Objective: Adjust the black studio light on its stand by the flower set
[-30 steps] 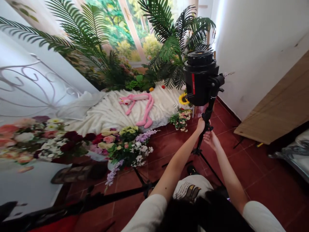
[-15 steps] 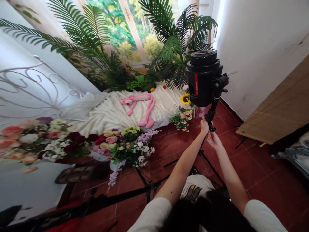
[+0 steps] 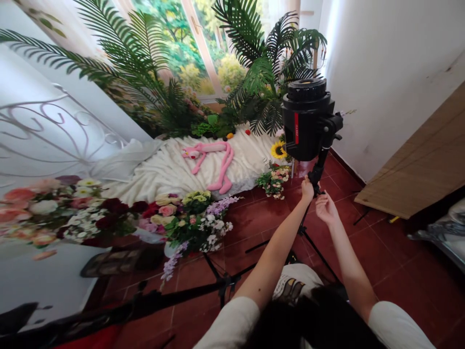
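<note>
Stand [image 3: 317, 173] is filling my closed left hand [image 3: 308, 190]; at its four o'clock, I'm seeing my right hand [image 3: 326, 208] loosely half-curled.

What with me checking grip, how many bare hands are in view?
2: the left hand gripping the black upright pole; the right hand close to its right side.

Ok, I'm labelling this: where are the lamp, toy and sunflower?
Lamp [image 3: 308, 123]: head view, on its black body.
Toy [image 3: 215, 147]: head view, on its torso.
Sunflower [image 3: 278, 150]: head view, on its centre.
</note>
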Motion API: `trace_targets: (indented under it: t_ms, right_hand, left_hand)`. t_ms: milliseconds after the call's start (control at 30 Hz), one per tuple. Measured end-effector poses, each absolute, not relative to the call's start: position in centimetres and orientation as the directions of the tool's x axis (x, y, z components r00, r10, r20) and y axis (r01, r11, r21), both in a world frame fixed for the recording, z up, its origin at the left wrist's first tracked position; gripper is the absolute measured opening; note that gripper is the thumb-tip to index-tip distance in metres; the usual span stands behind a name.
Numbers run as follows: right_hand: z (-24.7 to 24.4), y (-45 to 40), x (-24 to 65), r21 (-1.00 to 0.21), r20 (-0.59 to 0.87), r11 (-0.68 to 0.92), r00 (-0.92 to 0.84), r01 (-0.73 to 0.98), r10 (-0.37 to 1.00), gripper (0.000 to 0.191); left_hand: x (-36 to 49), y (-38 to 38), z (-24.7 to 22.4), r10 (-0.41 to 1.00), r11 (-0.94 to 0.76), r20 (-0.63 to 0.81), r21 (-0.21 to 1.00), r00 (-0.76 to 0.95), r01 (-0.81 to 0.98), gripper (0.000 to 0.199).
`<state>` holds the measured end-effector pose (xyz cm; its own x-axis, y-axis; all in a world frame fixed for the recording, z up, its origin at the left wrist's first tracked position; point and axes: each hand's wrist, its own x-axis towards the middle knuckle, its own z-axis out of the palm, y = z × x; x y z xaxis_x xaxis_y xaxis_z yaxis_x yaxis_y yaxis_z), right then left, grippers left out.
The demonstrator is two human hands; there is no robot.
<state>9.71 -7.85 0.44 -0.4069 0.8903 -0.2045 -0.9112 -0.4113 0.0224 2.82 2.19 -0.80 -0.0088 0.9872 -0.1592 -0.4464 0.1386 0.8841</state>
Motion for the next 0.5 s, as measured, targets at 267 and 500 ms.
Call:
trace_targets:
  t_ms: [267,500]
  right_hand:
    - [0.5,-7.5,10.9,0.120,-0.214,-0.454,-0.470,-0.883,0.856,0.017]
    - [-0.2,-7.1,10.9,-0.776,-0.324,-0.271,-0.008,-0.570,0.946,0.014]
  left_hand:
    - [3.0,2.4,-0.3,0.959,0.191,-0.260,0.890,-0.115,-0.414,0.046]
    - [3.0,2.8,-1.2,0.954,0.170,-0.248,0.910,-0.169,-0.377,0.042]
